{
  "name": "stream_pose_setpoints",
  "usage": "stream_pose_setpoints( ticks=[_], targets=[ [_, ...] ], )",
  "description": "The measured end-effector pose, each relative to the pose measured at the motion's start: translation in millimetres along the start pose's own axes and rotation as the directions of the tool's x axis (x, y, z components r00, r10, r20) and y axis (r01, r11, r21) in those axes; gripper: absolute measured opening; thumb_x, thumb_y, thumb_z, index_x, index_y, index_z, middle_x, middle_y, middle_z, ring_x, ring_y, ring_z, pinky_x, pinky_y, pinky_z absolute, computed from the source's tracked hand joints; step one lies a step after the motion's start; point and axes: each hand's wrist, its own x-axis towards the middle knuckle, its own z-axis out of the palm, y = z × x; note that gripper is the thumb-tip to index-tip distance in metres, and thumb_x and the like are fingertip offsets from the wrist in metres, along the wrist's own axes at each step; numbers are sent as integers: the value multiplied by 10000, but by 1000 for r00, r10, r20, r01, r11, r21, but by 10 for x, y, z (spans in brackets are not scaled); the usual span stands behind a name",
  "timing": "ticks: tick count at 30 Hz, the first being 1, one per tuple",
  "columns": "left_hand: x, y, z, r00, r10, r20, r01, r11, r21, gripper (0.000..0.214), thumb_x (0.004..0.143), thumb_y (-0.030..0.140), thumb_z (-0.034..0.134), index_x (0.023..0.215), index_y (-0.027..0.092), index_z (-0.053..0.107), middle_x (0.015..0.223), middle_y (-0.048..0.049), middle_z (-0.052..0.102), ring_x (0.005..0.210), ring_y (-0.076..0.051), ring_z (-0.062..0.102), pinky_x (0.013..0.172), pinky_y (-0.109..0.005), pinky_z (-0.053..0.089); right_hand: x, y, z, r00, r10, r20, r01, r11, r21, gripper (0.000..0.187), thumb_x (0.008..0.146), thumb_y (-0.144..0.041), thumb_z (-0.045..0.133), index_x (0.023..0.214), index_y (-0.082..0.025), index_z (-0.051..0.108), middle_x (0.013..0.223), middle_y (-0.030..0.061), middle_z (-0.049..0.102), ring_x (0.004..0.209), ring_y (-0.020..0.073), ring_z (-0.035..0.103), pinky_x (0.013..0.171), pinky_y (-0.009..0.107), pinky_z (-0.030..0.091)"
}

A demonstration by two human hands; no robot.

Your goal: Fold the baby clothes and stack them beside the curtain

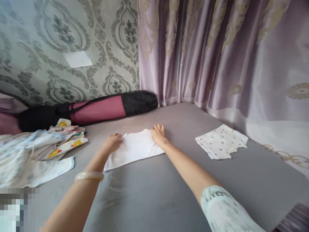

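A small white garment [136, 146] lies folded into a wide, flat shape on the grey bed sheet [145, 193]. At its far left corner, my left hand [113, 143] has its fingers bent together on the cloth. My right hand [158, 133] grips the far right corner, fingertips over the edge and the thumb mostly hidden. Slight creases run through the fabric beside both hands. Off to the right, apart from my hands, rests a folded white garment with small coloured prints [222, 141].
A loose pile of baby clothes [43, 151] spreads over the left side. Along the patterned wall lies a long pink and black bag [98, 109]. Purple curtains [193, 58] hang at the back and right. A dark striped object [295, 219] shows at the lower right corner.
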Motion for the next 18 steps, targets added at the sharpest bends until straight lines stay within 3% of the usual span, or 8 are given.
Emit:
stream_pose_setpoints(
  ticks=[5, 9, 12, 15, 18],
  targets=[
    [342, -253, -98, 992, -59, 111, 79, 979, -190, 165, 575, 315, 672, 723, 242, 656, 904, -78, 722, 890, -264, 669, 858, -364, 500, 209, 242, -117, 984, -73, 161, 67, 997, 44, 338, 934, -163, 409, 1160, -202, 657, 1265, 122, 583, 1192, 229, 507, 971, 343, 352],
    [418, -297, -161, 966, -132, 222, 194, 938, -287, 204, 454, 319, 705, 631, 241, 639, 747, -53, 717, 673, -230, 660, 647, -313, 517, 357, 295, -141, 969, -75, 235, 60, 996, 69, 315, 896, -217, 536, 1195, -215, 636, 1290, 115, 569, 1210, 251, 511, 973, 362, 377],
    [343, -258, -197, 966, -133, 221, 196, 934, -297, 179, 478, 358, 687, 599, 238, 632, 679, -41, 701, 602, -202, 635, 577, -280, 492, 360, 282, -220, 964, -85, 252, 64, 994, 89, 325, 856, -218, 595, 1175, -203, 657, 1318, 130, 549, 1236, 274, 496, 988, 363, 381],
    [200, -184, -273, 973, -123, 195, 179, 935, -306, 173, 525, 386, 669, 592, 231, 629, 657, -28, 685, 629, -194, 631, 603, -268, 492, 269, 281, -395, 967, -118, 227, 92, 988, 123, 314, 861, -217, 585, 1163, -194, 670, 1321, 129, 553, 1240, 263, 493, 996, 324, 377],
    [6, -109, -458, 983, -168, 69, 182, 912, -369, 190, 593, 423, 668, 611, 236, 637, 614, -15, 653, 667, -201, 638, 654, -278, 504, 140, 315, -635, 965, -181, 192, 148, 973, 178, 306, 881, -222, 552, 1164, -201, 668, 1250, 87, 620, 1164, 215, 552, 933, 252, 406]
  ],
)
